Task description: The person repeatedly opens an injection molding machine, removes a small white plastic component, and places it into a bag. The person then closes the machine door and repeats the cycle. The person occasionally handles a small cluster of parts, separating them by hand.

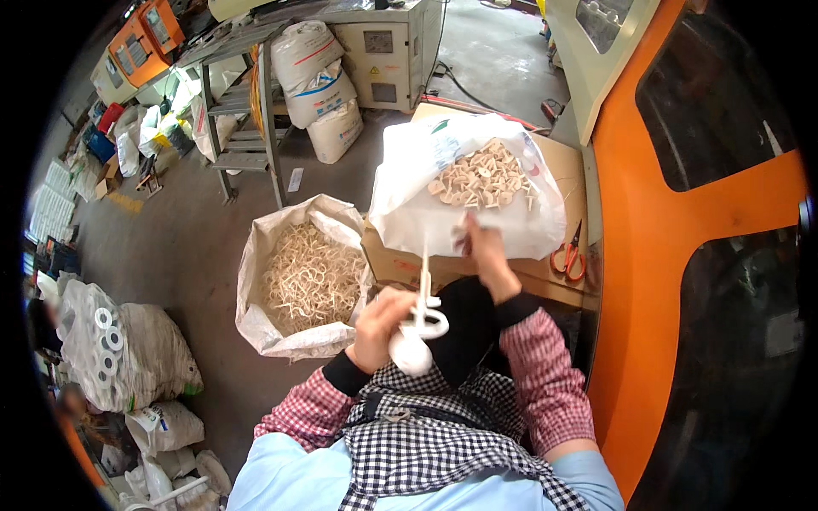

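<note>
In front of my body, my left hand (381, 328) is closed round a cream plastic moulded piece (430, 322) with a long thin stem, a ring and a white rounded end. Farther forward and to the right, my right hand (483, 247) is over the near edge of a white plastic bag (409, 175); motion smears its fingers, so whether they hold anything is unclear. Many small beige plastic parts (486, 175) with round discs and stems lie heaped on that bag, just beyond my right hand.
Left of the bag stands an open woven sack (249, 311) full of thin cream plastic scraps (311, 277). Red-handled scissors (569, 260) lie on the cardboard (532, 277) at right. An orange machine (626, 281) borders the right side. A metal step stand (243, 162) and stacked sacks (311, 81) stand farther back.
</note>
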### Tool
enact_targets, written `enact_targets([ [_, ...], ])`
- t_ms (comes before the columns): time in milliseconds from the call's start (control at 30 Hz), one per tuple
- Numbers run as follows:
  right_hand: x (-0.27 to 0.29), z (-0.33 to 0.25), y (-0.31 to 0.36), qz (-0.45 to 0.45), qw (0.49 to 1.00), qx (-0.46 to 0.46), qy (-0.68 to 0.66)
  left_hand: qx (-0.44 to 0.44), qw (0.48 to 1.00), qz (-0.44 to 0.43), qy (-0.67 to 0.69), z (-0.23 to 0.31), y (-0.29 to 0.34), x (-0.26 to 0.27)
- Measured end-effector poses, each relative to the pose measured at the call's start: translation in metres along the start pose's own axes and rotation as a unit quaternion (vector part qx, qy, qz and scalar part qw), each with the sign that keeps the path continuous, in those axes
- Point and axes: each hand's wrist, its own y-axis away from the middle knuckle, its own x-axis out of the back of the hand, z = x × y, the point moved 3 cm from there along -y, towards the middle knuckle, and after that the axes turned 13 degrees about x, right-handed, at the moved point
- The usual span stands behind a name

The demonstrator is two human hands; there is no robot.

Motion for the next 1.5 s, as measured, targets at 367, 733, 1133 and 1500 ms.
enact_targets([
  [367, -0.039, -0.081, 0.095, -0.279, 0.937, 0.175, -0.116, 0.304, 0.923, 0.042, 0.233, -0.019, 0.003, -0.012],
  [733, -0.026, -0.104, 0.122, -0.189, 0.846, 0.419, 0.272, 0.385, 0.841, -0.050, 0.377, -0.038, 0.026, -0.009],
  [1133, -0.029, -0.075, 0.132, -0.221, 0.966, 0.098, -0.095, 0.021, 0.980, 0.179, 0.082, -0.015, 0.019, -0.005],
  [1500, -0.025, -0.069, 0.126, -0.273, 0.920, 0.277, 0.044, 0.464, 0.672, -0.056, 0.575, -0.044, 0.024, -0.035],
])
